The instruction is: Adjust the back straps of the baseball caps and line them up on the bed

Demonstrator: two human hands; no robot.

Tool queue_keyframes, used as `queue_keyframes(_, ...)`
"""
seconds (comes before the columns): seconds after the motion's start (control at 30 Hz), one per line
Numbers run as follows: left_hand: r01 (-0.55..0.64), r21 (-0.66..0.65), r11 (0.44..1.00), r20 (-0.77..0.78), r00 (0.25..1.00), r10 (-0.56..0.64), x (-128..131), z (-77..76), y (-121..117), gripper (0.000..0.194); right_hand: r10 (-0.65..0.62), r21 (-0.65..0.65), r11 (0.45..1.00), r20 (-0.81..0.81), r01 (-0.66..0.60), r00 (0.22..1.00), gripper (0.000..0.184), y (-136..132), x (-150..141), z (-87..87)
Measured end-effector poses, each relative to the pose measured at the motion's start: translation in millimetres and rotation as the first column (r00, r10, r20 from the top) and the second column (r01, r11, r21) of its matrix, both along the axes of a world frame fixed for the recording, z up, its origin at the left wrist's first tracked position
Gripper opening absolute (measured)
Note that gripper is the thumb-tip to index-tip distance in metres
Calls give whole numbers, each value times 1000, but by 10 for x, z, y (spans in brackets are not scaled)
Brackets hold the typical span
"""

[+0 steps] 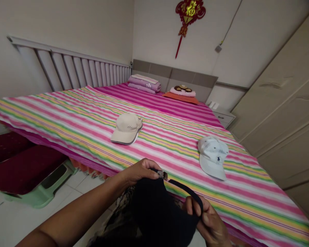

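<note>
Finger and thumb of the left hand [141, 171] pinch a black cap [158, 211] beside its metal buckle [163, 175]; the right hand [213, 221] is curled closed around the base of the strap [186, 189]. That cap is held just off the near edge of a striped bed [67, 115]. The strap's tip appears just apart from the buckle, so I judge the two ends not yet joined. Farther off, a beige cap [127, 127] sits left of a white cap [212, 157], both untouched on the bed. Whether their straps are fastened, I cannot tell.
</note>
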State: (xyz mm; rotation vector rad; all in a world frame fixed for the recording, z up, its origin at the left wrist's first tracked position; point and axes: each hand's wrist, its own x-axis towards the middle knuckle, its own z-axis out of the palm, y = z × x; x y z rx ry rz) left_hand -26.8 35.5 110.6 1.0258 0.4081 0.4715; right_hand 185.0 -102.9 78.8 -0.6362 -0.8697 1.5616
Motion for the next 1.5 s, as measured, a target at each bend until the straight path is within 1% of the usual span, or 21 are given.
queue_keyframes(0.1, 17, 29, 999, -13, 1000, -16, 7, 15, 1, 26, -54, 3, 999, -1, 54, 999, 26, -6, -18, 46)
queue_keyframes(0.23, 35, 54, 998, -11, 999, -35, 21, 21, -5, 27, -109, 91, 990, -4, 108, 994, 23, 2, -22, 92)
queue_keyframes(0.3, 39, 70, 997, -21, 999, -37, 31, 28, -10, 26, -143, 57, 988, -9, 143, 990, 21, -5, -28, 130)
queue_keyframes(0.37, 52, 100, 994, -23, 998, -50, 42, 38, -13, 27, -173, -26, 985, -15, 173, 985, 20, -23, -44, 187)
queue_keyframes(0.43, 67, 136, 988, -16, 998, -65, 54, 48, -11, 27, -181, -91, 980, -25, 178, 983, 21, -42, -66, 250)
queue_keyframes(0.47, 75, 159, 984, -16, 997, -73, 60, 53, -10, 28, -179, -104, 979, -33, 175, 983, 22, -48, -79, 279)
queue_keyframes(0.57, 86, 226, 970, -30, 996, -81, 75, 66, -12, 29, -165, -112, 981, -37, 160, 986, 20, -35, -126, 348)
queue_keyframes(0.7, 69, 272, 960, -66, 996, -53, 100, 69, -31, 30, -118, -78, 990, -54, 114, 992, 15, 56, -221, 417)
queue_keyframes(0.77, 58, 292, 955, -86, 996, -34, 116, 63, -43, 28, -114, -97, 989, -14, 113, 993, 14, 112, -273, 453)
queue_keyframes(0.87, 72, 301, 951, -88, 995, -47, 142, 62, -62, 26, -132, -153, 976, 149, 154, 980, 16, 177, -338, 505)
queue_keyframes(0.93, 81, 268, 960, -76, 995, -62, 160, 71, -78, 25, -137, -147, 973, 253, 178, 958, 21, 204, -370, 530)
queue_keyframes(1.0, 69, 234, 970, -52, 997, -58, 179, 83, -95, 25, -143, -131, 972, 336, 196, 931, 25, 220, -399, 542)
queue_keyframes(1.1, 42, 225, 973, 11, 999, -45, 214, 87, -114, 29, -168, -102, 967, 435, 233, 885, 27, 231, -449, 538)
queue_keyframes(1.2, 21, 209, 978, 46, 998, -31, 253, 67, -119, 33, -216, -65, 957, 495, 283, 842, 28, 239, -499, 513)
queue_keyframes(1.27, 12, 228, 974, 35, 999, -20, 271, 50, -118, 32, -236, -72, 947, 500, 312, 833, 27, 247, -523, 490)
queue_keyframes(1.33, 14, 272, 962, 21, 1000, -21, 279, 41, -116, 29, -244, -110, 937, 474, 332, 846, 26, 256, -537, 467)
queue_keyframes(1.43, 21, 353, 935, 29, 999, -33, 274, 48, -124, 28, -264, -168, 918, 415, 359, 870, 28, 267, -542, 442)
queue_keyframes(1.5, 0, 405, 914, 39, 999, -17, 270, 63, -139, 31, -274, -179, 913, 395, 366, 877, 28, 271, -542, 432)
